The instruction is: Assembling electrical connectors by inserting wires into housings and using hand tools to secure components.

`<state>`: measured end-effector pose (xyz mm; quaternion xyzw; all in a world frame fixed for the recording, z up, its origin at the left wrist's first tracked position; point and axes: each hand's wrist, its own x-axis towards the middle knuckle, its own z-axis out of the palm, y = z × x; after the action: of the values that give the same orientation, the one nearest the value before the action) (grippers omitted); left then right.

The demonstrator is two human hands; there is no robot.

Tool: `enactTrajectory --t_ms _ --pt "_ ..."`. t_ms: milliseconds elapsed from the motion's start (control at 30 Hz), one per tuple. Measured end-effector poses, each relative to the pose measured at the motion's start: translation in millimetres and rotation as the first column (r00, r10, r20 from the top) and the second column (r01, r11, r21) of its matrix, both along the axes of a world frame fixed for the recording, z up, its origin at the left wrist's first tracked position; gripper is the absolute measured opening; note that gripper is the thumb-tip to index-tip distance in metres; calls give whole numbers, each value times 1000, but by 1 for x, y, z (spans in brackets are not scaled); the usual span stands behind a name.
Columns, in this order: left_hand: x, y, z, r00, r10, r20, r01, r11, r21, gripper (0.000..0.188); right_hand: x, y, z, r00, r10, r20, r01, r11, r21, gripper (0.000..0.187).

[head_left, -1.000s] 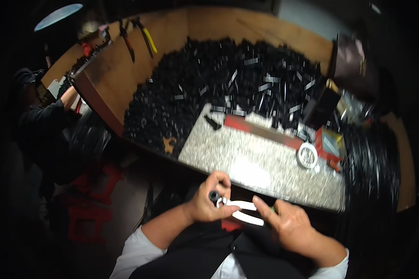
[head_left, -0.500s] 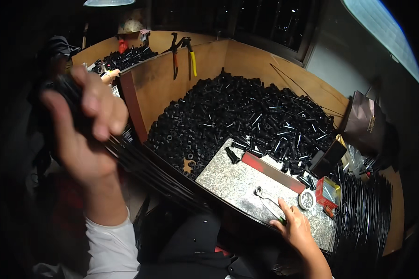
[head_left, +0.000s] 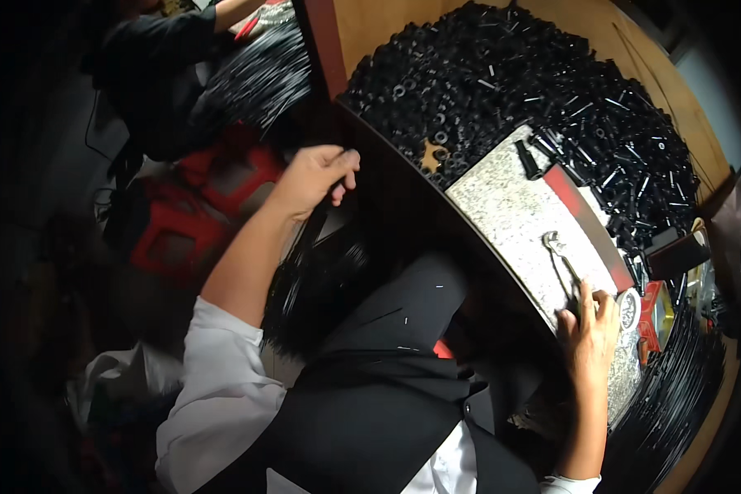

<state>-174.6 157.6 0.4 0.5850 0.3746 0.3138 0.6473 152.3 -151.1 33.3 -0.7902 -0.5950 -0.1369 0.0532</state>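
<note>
left grip (head_left: pixel 319 179) lowered, red stool (head_left: pixel 163 216) beyond; right grip (head_left: pixel 591 323) touching pliers (head_left: pixel 553 245) on speckled board (head_left: pixel 494 189); both closures unclear

From my end, can't see what, if anything, is inside the L hand (head_left: pixel 314 179) at 11 o'clock, b/c its fingers curl in. At 4 o'clock the R hand (head_left: pixel 593 331) hides the handle ends of the pliers (head_left: pixel 565 257), so idk how tight it holds. Bits in the white tub (head_left: pixel 628 309) by it: too small for me. Co-worker (head_left: pixel 152 78), 10 o'clock: head mostly cut off by top edge. Dark bag (head_left: pixel 730 218), 3 o'clock: part lost in black rim. White thing (head_left: pixel 132 370), 8 o'clock: too dim, can't tell what.
</note>
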Motion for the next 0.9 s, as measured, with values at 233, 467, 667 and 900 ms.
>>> enactTrajectory --t_ms 233,467,667,900 --pt "-35 18 -123 949 73 -306 -118 985 -130 29 -16 -2 5 991 -90 -103 77 990 -121 58" --pt "-114 57 -180 789 518 -331 -343 818 462 24 -23 -4 3 986 -91 -137 72 988 -135 60" --pt "-158 62 -245 627 578 -522 -315 801 509 24 -34 5 8 989 -76 -127 60 991 -121 67" --pt "-146 23 -292 700 468 -539 -405 882 240 28 -36 8 5 984 -88 -152 62 984 -165 69"
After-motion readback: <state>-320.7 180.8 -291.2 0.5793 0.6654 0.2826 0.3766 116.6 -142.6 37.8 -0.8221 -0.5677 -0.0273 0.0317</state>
